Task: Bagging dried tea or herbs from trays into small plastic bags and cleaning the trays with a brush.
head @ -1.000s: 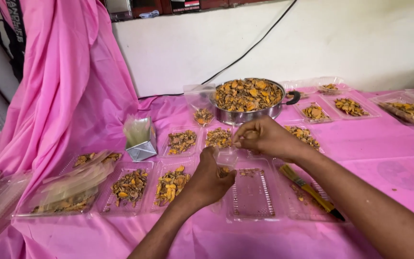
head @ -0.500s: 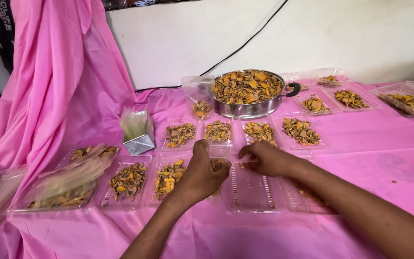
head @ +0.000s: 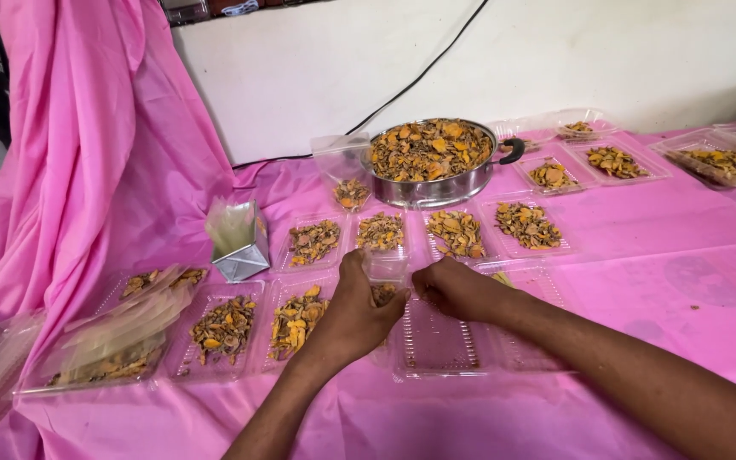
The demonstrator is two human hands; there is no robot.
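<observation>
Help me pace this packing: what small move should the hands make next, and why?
Probably set the small clear pouch down among the filled trays. The left hand and right hand hold it together over an empty clear tray, and it already holds some dried pieces.

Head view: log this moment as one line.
left hand: holds small clear pouch | right hand: at pouch mouth | under hands: empty clear tray | behind: steel pan of dried slices

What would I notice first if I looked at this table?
Bright pink cloth covers the whole table and hangs like a curtain at the left. At the back stands a steel pan heaped with orange-yellow dried pieces. In front, the left hand and right hand meet over a small clear tray.
</observation>
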